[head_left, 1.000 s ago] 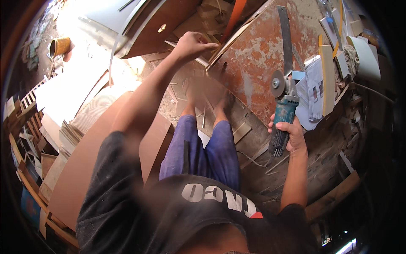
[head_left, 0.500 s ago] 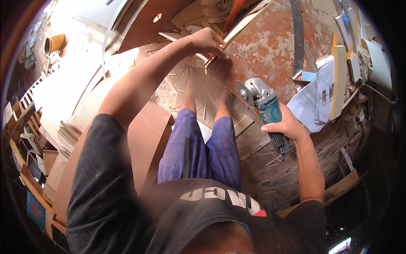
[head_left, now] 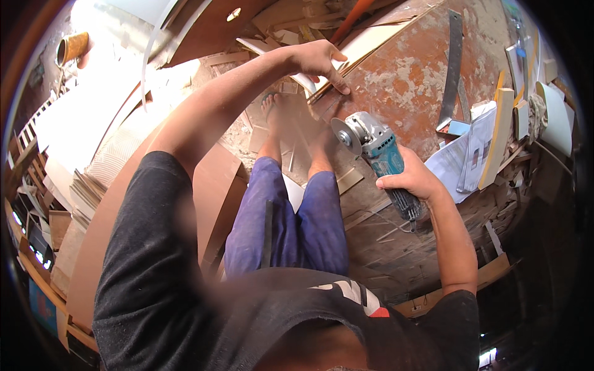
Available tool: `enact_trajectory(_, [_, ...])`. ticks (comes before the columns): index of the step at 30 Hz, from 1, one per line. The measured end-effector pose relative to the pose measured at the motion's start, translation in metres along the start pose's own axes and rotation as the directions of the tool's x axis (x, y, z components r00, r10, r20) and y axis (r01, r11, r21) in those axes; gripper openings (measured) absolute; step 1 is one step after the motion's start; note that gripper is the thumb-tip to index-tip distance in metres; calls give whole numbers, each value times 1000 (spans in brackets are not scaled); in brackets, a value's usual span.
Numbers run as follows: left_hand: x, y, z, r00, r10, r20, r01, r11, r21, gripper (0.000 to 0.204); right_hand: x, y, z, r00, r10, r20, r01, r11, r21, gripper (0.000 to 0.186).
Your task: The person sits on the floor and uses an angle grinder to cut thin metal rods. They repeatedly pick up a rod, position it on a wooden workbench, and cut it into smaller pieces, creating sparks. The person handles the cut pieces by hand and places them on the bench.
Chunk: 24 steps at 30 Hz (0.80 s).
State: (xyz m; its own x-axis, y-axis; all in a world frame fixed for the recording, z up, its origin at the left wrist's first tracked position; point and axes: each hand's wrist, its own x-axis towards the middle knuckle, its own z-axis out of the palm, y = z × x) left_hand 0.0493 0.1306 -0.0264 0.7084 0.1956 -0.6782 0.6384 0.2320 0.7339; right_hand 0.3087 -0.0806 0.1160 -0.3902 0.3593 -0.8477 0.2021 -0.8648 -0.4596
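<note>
My right hand [head_left: 413, 178] is wrapped round the body of a teal and grey angle grinder [head_left: 385, 154]. Its round disc [head_left: 348, 136] points toward the near edge of a worn red-brown panel [head_left: 405, 80]. Farther off, my left hand [head_left: 320, 60] holds the near end of some thin wooden strips [head_left: 377, 42] lying along the panel's left edge. The thumb presses on top, and the other fingers are partly hidden. A gap separates the disc from my left hand. Whether the disc touches the panel, I cannot tell.
A dark flat metal bar [head_left: 450, 68] lies on the panel. Right of it are white printed sheets [head_left: 475, 151] and a pale wooden block [head_left: 497, 139]. Brown boards [head_left: 213, 185] lean by my left leg. Wood scraps litter the floor around my feet [head_left: 270, 111].
The grinder has moved left over the panel's near edge, closer to my left hand. My left hand keeps its hold on the strips. The whole view has shifted slightly.
</note>
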Motion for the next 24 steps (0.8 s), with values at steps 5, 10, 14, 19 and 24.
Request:
enact_trajectory(5, [14,-22,5,997,40,68,-33,994,-103,125,9,-5,-4,999,-37,4,37,995,-96,74])
enact_trajectory(10, [6,-23,11,991,104,79,-80,963,-259,122,12,-13,-7,999,-34,18,36,994,-104,76])
enact_trajectory(14, [2,-21,10,990,91,109,-57,958,-282,121,18,-21,-8,999,-38,22,40,996,-82,72])
enact_trajectory(19, [6,-27,12,991,87,99,-53,951,-305,121,29,-21,-19,999,14,43,-9,994,-108,70])
enact_trajectory(24, [7,-30,13,992,80,94,-48,953,-298,121,36,-28,-18,999,10,53,-7,998,-67,67])
